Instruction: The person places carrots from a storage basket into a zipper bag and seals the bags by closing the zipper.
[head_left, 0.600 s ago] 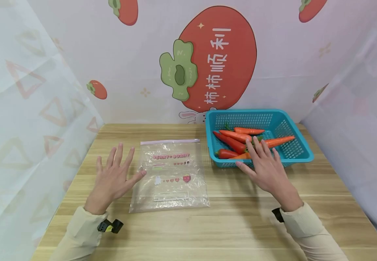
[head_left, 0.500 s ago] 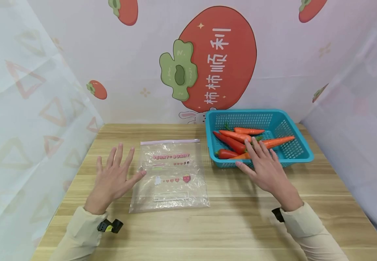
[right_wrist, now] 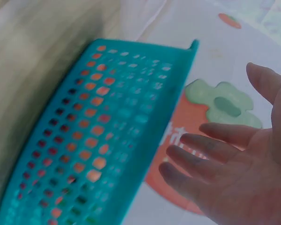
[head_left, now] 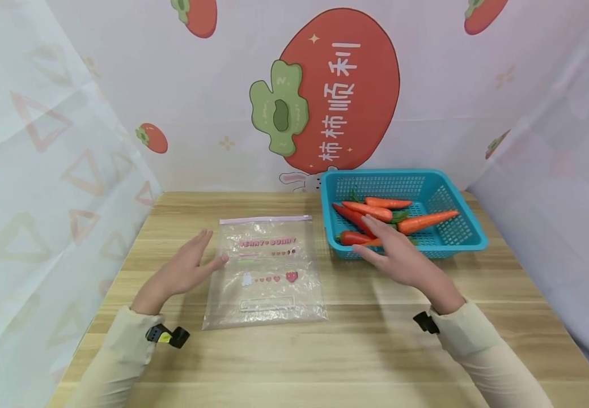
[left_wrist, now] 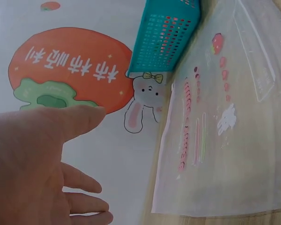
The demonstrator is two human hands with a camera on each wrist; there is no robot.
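My left hand (head_left: 182, 271) hovers at the left edge of a clear zip bag (head_left: 268, 294), thumb towards the bag, fingers straight and holding nothing. The bag lies flat, with a pale pink zip strip along its far edge and pink lettering and hearts printed on it. On the right, my right hand (head_left: 401, 258) is over the near left rim of a blue plastic basket (head_left: 465, 245), its fingers extended and nothing in them. Several carrots (head_left: 427, 221) and red chili peppers (head_left: 356, 238) lie in the basket, partly covered by that hand. In the right wrist view the fingers are spread beside the basket's perforated wall (right_wrist: 126, 98).
The wooden table (head_left: 284, 368) carries the bag and the basket. A white cloth backdrop (head_left: 197, 85) with printed persimmons rises behind it, and cloth panels flank both sides. Each sleeve has a small black wrist device (head_left: 169, 335) at its cuff.
Both hands have turned from palm-down with spread fingers to a more edge-on pose, thumbs inward. The right hand has shifted slightly left. Bag and basket stay in place.
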